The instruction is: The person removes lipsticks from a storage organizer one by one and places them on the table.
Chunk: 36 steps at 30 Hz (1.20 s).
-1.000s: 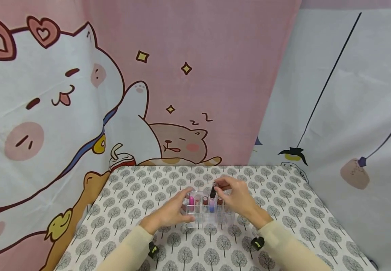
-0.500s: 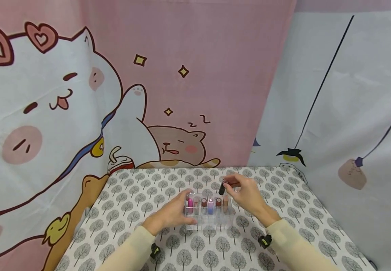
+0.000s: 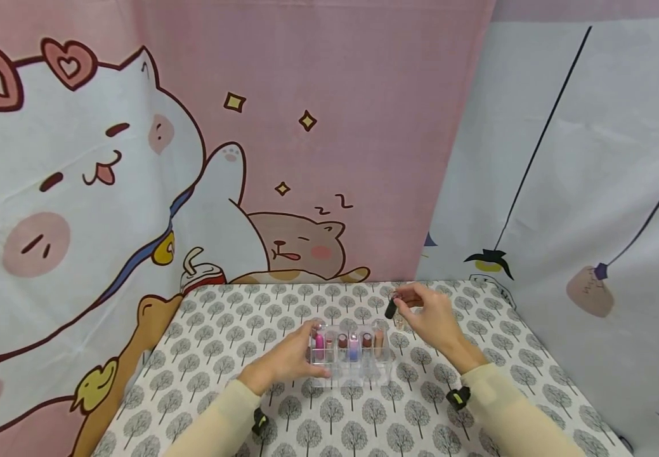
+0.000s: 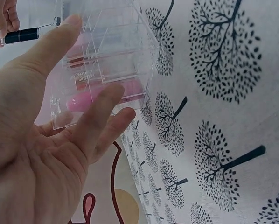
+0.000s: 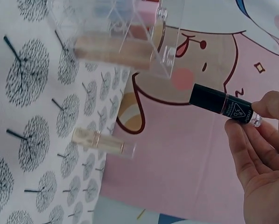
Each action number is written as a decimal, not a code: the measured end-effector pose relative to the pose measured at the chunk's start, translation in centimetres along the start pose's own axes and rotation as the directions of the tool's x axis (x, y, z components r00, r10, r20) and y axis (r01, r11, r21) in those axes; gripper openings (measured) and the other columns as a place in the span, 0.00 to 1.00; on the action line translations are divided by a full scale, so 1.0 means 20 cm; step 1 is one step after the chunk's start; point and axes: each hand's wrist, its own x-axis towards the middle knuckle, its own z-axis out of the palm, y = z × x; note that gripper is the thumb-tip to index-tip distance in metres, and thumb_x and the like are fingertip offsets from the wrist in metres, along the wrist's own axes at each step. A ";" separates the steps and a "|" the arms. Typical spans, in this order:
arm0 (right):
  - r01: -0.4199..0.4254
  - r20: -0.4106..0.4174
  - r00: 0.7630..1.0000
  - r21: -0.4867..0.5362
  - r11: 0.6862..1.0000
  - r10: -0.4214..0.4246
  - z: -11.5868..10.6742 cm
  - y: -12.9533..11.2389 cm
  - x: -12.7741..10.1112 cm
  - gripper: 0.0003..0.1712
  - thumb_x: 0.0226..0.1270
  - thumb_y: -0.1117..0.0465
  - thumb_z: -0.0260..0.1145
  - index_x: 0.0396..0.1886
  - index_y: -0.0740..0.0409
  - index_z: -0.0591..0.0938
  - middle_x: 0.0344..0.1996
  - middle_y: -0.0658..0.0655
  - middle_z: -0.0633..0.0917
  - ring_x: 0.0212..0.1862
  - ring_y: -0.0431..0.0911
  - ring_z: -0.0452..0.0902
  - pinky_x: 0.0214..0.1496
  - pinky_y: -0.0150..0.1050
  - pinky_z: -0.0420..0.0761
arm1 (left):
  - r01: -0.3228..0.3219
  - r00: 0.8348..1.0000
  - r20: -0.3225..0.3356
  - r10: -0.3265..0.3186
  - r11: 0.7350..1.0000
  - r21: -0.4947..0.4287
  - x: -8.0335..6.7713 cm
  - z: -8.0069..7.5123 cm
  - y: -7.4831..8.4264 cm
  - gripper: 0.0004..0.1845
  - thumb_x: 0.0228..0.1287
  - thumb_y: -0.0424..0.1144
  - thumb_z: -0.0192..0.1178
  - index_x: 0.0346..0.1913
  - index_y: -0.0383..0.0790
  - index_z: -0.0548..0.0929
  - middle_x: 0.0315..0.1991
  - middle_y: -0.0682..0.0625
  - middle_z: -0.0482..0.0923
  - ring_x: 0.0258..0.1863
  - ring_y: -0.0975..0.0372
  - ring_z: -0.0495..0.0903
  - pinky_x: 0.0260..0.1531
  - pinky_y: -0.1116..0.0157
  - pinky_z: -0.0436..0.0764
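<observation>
My right hand [image 3: 435, 318] pinches a black lipstick tube [image 5: 219, 102] with a clear end, tilted and raised above the table. Between my left hand's [image 3: 285, 357] thumb and fingers is the left end of a clear plastic lipstick organizer [image 3: 353, 377]. Upright in its slots stand several lipsticks, among them a bright pink one [image 3: 319, 346], a blue and lilac one [image 3: 354, 348] and a beige one [image 3: 379, 339]. Just beyond the organizer's right side, a pale, see-through lipstick tube [image 5: 101, 141] stands on the table, below the right hand.
A cloth with grey tree prints [image 3: 221, 387] covers the table. Behind it hangs a pink curtain [image 3: 375, 158] with cartoon animals, and a whitish curtain [image 3: 609, 355] hangs at the right.
My right hand has lifted the black lipstick from over the organizer and carried it right, to above the pale tube. The left hand stays on the organizer's left end.
</observation>
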 end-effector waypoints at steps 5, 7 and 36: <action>-0.041 0.010 0.999 -0.031 0.999 0.041 -0.03 0.05 0.00 0.14 0.78 0.68 0.80 0.60 0.62 0.92 0.44 0.58 0.98 0.42 0.52 0.98 0.47 0.49 0.99 | -0.006 1.000 0.004 0.006 1.000 -0.011 0.00 0.00 0.00 0.66 0.60 0.55 0.91 0.91 0.36 0.60 0.72 0.38 0.84 0.62 0.48 0.89 0.76 0.40 0.87; -0.052 0.011 0.999 -0.036 0.998 0.052 -0.04 0.07 -0.01 0.14 0.79 0.68 0.80 0.60 0.63 0.92 0.44 0.59 0.98 0.43 0.53 0.98 0.48 0.49 0.99 | -0.010 1.000 0.005 0.010 1.000 -0.010 0.00 0.00 0.00 0.65 0.60 0.55 0.91 0.90 0.36 0.61 0.71 0.38 0.84 0.61 0.48 0.89 0.75 0.40 0.88; -0.164 -0.056 0.986 -0.087 0.983 0.159 -0.06 0.36 -0.07 0.15 0.78 0.71 0.78 0.60 0.69 0.92 0.44 0.65 0.98 0.44 0.60 0.97 0.48 0.50 0.99 | -0.008 0.999 0.030 0.010 0.999 -0.047 -0.01 0.00 0.00 0.62 0.63 0.51 0.90 0.89 0.37 0.60 0.63 0.40 0.84 0.43 0.63 0.83 0.50 0.59 0.90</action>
